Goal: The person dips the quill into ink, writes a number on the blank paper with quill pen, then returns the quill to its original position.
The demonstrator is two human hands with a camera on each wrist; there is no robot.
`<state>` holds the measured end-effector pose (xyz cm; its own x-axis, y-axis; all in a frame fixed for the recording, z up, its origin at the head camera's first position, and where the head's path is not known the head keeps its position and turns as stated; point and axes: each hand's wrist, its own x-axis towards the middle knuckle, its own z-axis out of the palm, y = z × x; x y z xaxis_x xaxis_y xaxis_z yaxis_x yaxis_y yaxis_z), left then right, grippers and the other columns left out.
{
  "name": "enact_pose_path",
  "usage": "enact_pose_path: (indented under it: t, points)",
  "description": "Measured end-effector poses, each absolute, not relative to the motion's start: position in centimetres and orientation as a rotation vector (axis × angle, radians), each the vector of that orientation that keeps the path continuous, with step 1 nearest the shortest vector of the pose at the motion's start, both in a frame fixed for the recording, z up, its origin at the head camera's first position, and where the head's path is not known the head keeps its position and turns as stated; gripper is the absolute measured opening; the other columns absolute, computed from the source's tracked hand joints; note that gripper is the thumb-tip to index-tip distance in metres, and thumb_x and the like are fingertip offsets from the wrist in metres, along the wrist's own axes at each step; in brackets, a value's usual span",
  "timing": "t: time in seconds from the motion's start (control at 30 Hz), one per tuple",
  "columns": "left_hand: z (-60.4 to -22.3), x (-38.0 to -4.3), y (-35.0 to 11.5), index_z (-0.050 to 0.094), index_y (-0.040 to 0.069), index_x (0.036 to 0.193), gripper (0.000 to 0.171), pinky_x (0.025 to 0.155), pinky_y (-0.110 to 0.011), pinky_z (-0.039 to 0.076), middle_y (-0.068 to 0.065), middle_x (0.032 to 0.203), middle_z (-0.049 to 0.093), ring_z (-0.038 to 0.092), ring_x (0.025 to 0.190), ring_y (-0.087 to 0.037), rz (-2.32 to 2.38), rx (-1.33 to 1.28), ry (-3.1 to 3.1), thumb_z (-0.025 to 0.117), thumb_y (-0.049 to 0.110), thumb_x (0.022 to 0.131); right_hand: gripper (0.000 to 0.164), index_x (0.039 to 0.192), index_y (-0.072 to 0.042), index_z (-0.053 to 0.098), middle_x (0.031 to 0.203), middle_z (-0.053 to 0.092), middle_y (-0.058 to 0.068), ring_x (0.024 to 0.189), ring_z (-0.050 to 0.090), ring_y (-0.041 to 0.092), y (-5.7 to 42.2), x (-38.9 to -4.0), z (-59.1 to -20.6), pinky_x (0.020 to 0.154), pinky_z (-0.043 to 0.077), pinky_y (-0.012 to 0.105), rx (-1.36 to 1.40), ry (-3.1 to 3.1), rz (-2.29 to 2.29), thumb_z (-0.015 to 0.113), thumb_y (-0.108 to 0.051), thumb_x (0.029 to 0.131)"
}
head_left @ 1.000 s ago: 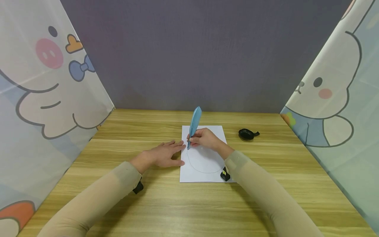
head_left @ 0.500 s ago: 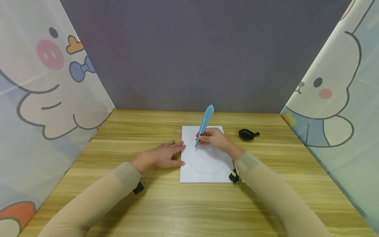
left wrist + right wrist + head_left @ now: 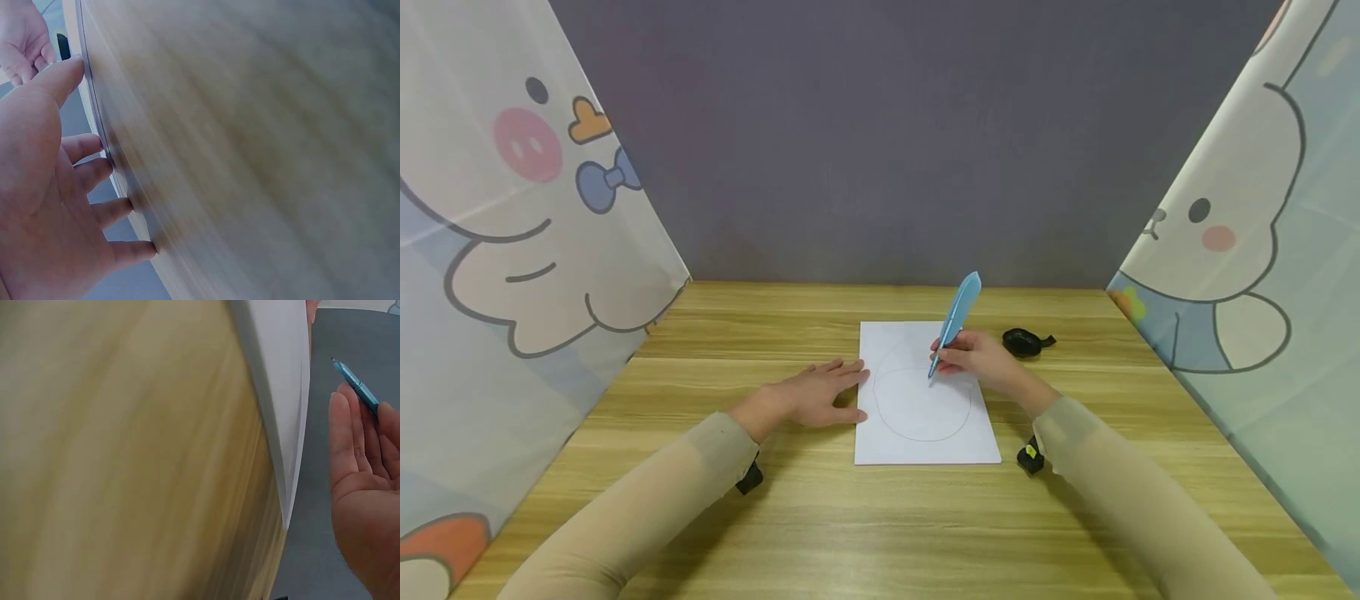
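A blue feather-shaped pen (image 3: 957, 317) is pinched between the thumb and fingers of my right hand (image 3: 981, 357). Its tip points down over the middle of a white sheet of paper (image 3: 887, 450), inside a thin drawn round outline with a line curving across its upper part. In the right wrist view, the pen's teal barrel (image 3: 356, 385) sticks out past the fingertips, its tip raised off the paper. My left hand (image 3: 815, 396) lies with fingers spread, its fingertips and thumb at the paper's left edge. The left wrist view shows these fingers (image 3: 94, 174) straight, holding nothing.
A black rounded object with a short tab (image 3: 1022, 342) lies right of the paper on the wood-grain table (image 3: 865, 525). A grey panel (image 3: 895, 142) stands behind the table, and cartoon-printed cloths (image 3: 475, 292) flank it. Small black devices sit under both wrists.
From the outline's left side, my right hand has moved rightward with the pen. A line now shows across the outline's upper part. My left hand stays in place.
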<state>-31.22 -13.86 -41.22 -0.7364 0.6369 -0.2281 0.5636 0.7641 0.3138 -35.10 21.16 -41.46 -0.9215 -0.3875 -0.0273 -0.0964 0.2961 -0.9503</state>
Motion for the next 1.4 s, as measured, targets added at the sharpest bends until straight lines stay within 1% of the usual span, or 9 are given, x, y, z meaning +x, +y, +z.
enact_pose_path:
  t: [0.27,0.5,0.73,0.87,0.97,1.03,1.27,1.33,1.4]
  points:
    - [-41.2,-31.2,-13.9,0.026,0.017,0.177,0.088,0.134,-0.074,0.015,-0.005,0.186,0.017,0.014,0.172,-0.042,0.311,0.919,2.630,0.054,0.066,0.109,0.040,0.139,0.013,0.064,0.131,0.075,0.027,0.107,0.079,0.023,23.0,-34.4,-41.4,0.098,0.066,0.040,-0.445,2.355,-1.646,0.066,-0.014,0.110]
    - [-41.2,-31.2,-14.0,0.025,0.018,0.177,0.087,0.135,-0.073,0.014,-0.004,0.186,0.016,0.012,0.172,-0.041,0.299,0.923,2.628,0.053,0.066,0.110,0.053,0.148,0.015,0.046,0.129,0.075,0.032,0.099,0.081,0.020,23.9,-34.2,-41.3,0.092,0.068,0.038,-0.462,2.369,-1.684,0.070,-0.009,0.108]
    - [-41.5,-31.3,-14.0,0.025,0.018,0.177,0.087,0.134,-0.073,0.015,-0.004,0.186,0.016,0.013,0.172,-0.040,0.307,0.923,2.630,0.053,0.066,0.109,0.036,0.136,0.004,0.046,0.132,0.063,0.043,0.093,0.080,0.020,24.2,-34.2,-41.3,0.087,0.070,0.042,-0.508,2.340,-1.781,0.067,-0.002,0.107]
    - [-41.4,-31.2,-14.0,0.025,0.019,0.177,0.088,0.135,-0.073,0.015,-0.003,0.186,0.016,0.012,0.172,-0.039,0.300,0.919,2.632,0.053,0.067,0.109,0.028,0.138,0.000,0.045,0.129,0.066,0.043,0.089,0.082,0.021,24.1,-34.0,-41.1,0.087,0.069,0.047,-0.466,2.308,-1.833,0.057,-0.006,0.113]
    - [-41.2,-31.1,-14.0,0.025,0.019,0.177,0.087,0.135,-0.072,0.014,-0.003,0.186,0.015,0.012,0.173,-0.039,0.302,0.917,2.631,0.053,0.067,0.109,0.029,0.143,0.002,0.045,0.129,0.068,0.038,0.088,0.082,0.023,24.1,-33.8,-40.9,0.088,0.069,0.048,-0.418,2.296,-1.843,0.047,-0.014,0.119]
    - [-41.2,-31.1,-14.0,0.025,0.019,0.177,0.087,0.135,-0.072,0.014,-0.003,0.186,0.015,0.012,0.172,-0.040,0.305,0.916,2.630,0.053,0.066,0.110,0.033,0.146,0.004,0.045,0.129,0.070,0.034,0.089,0.083,0.024,24.0,-33.8,-40.8,0.089,0.069,0.049,-0.387,2.296,-1.849,0.045,-0.017,0.120]
    - [-41.2,-31.1,-14.0,0.025,0.019,0.177,0.086,0.135,-0.073,0.014,-0.004,0.186,0.016,0.013,0.172,-0.040,0.313,0.918,2.629,0.053,0.065,0.110,0.043,0.148,0.012,0.050,0.114,0.072,0.008,0.096,0.083,0.020,24.3,-33.4,-40.5,0.087,0.069,0.041,-0.329,2.358,-1.907,0.053,-0.018,0.118]
    - [-41.1,-31.1,-14.0,0.025,0.019,0.177,0.086,0.134,-0.073,0.014,-0.004,0.186,0.016,0.013,0.172,-0.041,0.316,0.916,2.627,0.053,0.065,0.110,0.041,0.144,0.014,0.054,0.110,0.076,0.004,0.098,0.082,0.018,24.5,-33.3,-40.3,0.088,0.069,0.038,-0.342,2.387,-1.928,0.056,-0.016,0.117]
    - [-41.1,-31.1,-13.9,0.025,0.019,0.177,0.086,0.134,-0.073,0.014,-0.004,0.186,0.016,0.013,0.172,-0.041,0.319,0.912,2.625,0.054,0.064,0.110,0.039,0.140,0.015,0.057,0.109,0.079,0.007,0.100,0.082,0.017,24.7,-33.2,-40.1,0.091,0.068,0.039,-0.364,2.412,-1.936,0.059,-0.015,0.116]
